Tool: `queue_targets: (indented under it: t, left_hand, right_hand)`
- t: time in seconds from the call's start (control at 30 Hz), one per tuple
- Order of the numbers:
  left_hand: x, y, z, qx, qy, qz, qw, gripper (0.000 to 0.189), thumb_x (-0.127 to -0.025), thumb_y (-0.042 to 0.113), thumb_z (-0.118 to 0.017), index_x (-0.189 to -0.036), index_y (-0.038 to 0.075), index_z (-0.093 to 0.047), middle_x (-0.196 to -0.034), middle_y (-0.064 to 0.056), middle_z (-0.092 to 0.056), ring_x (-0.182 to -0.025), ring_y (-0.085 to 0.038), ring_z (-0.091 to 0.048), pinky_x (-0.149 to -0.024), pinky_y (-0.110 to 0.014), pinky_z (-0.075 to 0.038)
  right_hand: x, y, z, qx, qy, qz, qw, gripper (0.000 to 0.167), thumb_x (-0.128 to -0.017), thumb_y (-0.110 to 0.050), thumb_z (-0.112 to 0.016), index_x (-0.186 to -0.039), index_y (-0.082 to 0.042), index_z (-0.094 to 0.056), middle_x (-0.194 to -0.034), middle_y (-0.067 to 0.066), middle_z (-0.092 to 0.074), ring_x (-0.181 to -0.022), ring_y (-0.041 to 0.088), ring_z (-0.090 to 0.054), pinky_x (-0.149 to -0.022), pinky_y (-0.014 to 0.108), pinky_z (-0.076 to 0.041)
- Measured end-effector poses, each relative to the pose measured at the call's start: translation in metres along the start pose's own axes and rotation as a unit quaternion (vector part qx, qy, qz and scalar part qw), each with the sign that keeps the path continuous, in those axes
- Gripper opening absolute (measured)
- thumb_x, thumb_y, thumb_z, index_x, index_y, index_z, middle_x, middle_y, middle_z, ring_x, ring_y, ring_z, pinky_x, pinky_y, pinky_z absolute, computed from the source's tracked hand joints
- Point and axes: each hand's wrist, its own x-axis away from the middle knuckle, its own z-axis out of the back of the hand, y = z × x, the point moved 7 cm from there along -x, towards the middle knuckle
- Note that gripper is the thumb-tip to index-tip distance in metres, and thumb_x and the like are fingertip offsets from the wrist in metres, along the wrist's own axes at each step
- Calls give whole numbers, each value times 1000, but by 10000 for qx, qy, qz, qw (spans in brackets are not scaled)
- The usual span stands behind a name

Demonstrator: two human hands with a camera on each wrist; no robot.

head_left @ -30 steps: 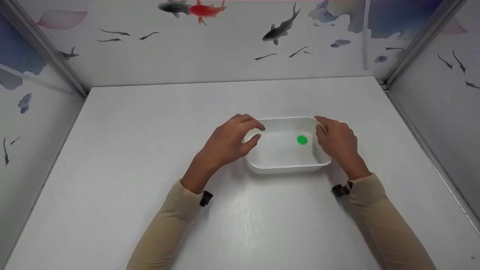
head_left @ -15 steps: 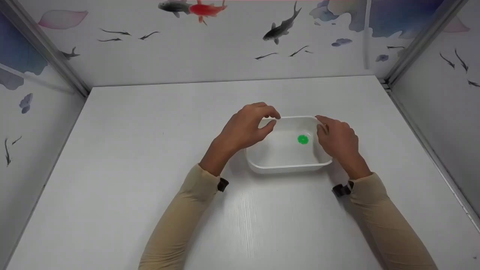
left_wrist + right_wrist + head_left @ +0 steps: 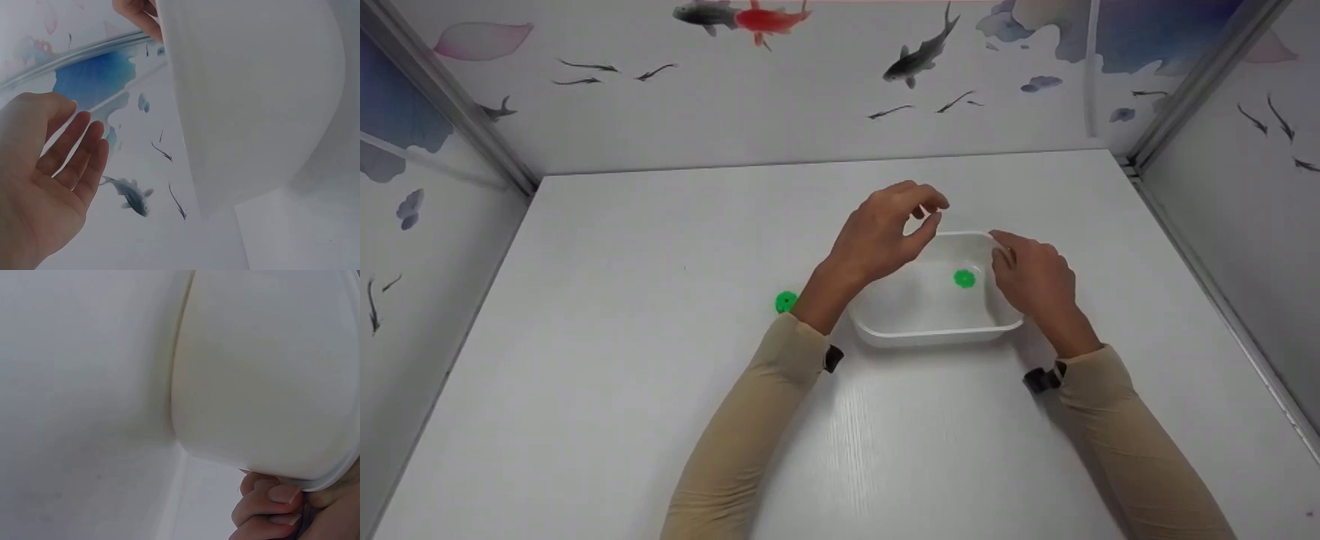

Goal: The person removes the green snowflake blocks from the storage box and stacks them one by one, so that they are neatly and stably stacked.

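A white rectangular container [image 3: 922, 334] stands on the white table, with a small round green piece [image 3: 964, 279] inside toward its right end. My right hand [image 3: 1035, 279] grips the container's right end, thumb on the rim and fingers bent beneath it in the right wrist view. Over the container's far left part hovers my left hand [image 3: 885, 232], its fingers loosely bent and holding nothing; the left wrist view shows an empty palm beside the container's wall [image 3: 253, 107]. A second green piece [image 3: 786, 301], with a dark dot at its middle, lies on the table beside my left wrist.
White panels printed with fish and blue leaves enclose the table [image 3: 622, 360] at the back and both sides. A metal post [image 3: 1207, 82] rises at the back right corner. Black camera mounts [image 3: 1041, 380] sit at both cuffs.
My left hand has moved right and away from me, across the container's left end to its far rim. The green piece on the table has come into view. My right hand and the container stay put.
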Motion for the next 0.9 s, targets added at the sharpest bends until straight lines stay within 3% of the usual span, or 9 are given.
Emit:
queue_targets:
  t: [0.33, 0.57, 0.9]
  left_hand:
    - [-24, 0, -22, -314, -370, 156, 9987, 24, -109, 29, -66, -130, 22, -74, -121, 2, -77, -111, -10, -72, -90, -24, -60]
    - [-36, -4, -38, -427, -473, 311, 9975, 24, -109, 30, -65, -129, 20, -75, -120, 0, -77, -110, -13, -73, -86, -28, -61]
    - [-52, -5, -46, -555, -585, 417, 9959, 26, -110, 31, -64, -131, 21, -74, -122, 0, -78, -109, -12, -73, -86, -26, -61]
  right_hand:
    - [-2, -1, 0, 59, -129, -58, 9999, 44, -112, -23, -53, -153, -10, -61, -105, 21, -76, -74, 27, -54, -58, 36, -38]
    - [-1, 1, -1, 125, -176, -116, 9997, 44, -112, -23, -53, -153, -11, -62, -87, 15, -70, -70, 25, -52, -56, 35, -38]
    - [-2, 1, 0, 103, -145, -191, 9997, 44, -112, -24, -53, -153, -11, -62, -103, 19, -76, -77, 28, -56, -60, 36, -40]
